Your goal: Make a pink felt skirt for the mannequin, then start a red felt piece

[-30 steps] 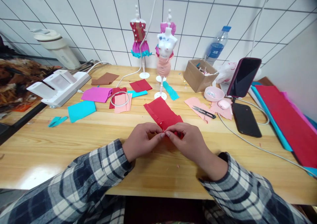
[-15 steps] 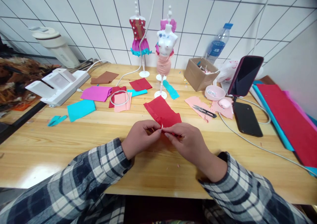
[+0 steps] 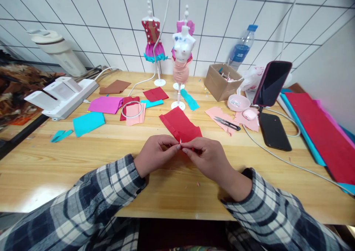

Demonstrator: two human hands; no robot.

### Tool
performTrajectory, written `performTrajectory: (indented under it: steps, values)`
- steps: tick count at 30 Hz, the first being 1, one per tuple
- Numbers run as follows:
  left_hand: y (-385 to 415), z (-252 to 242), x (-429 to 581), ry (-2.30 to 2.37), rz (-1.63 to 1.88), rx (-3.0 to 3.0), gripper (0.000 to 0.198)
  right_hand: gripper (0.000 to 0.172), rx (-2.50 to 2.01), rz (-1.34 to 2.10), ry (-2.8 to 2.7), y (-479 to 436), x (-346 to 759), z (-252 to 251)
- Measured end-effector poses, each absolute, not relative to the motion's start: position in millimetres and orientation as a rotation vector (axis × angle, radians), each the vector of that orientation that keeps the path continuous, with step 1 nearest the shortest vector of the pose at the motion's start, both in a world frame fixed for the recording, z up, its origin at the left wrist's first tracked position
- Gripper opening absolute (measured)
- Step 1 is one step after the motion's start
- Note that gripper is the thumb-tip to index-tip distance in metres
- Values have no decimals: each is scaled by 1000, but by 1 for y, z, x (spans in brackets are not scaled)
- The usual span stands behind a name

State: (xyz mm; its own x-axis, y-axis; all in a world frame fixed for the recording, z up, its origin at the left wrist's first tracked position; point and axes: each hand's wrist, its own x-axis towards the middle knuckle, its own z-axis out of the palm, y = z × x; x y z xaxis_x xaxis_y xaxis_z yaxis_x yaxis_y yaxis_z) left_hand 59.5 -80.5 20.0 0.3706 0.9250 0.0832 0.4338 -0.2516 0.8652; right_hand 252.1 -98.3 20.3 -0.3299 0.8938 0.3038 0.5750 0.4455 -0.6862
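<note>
My left hand and my right hand meet at the near edge of a red crepe sheet that lies on the wooden table. Both hands pinch this edge between thumb and fingertips, with a small white strip showing between them. What the right hand's other fingers hold is partly hidden. Beyond the sheet stands a small white dress form with a pink wrapped skirt. Black thread snips rest on pink crepe pieces to the right.
Coloured crepe pieces and a cable coil lie at the left, near a power strip. A dressed form stands behind. At the right are a cardboard box, a pink bowl, phones, a cable and a bottle.
The whole view has shifted slightly, so the objects appear a little further left. Both hands keep their pinch on the red sheet's edge, with barely any finger movement.
</note>
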Motion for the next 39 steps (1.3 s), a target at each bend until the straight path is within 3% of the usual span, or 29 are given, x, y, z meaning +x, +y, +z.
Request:
performTrajectory:
  steps: [22,39]
  values:
    - [-81,22,63,1209,703,1888,25,14,-1293,607,-2044,-96,254,19]
    - [-84,21,64,1228,764,2030,15,10,-1334,633,-2019,-94,254,21]
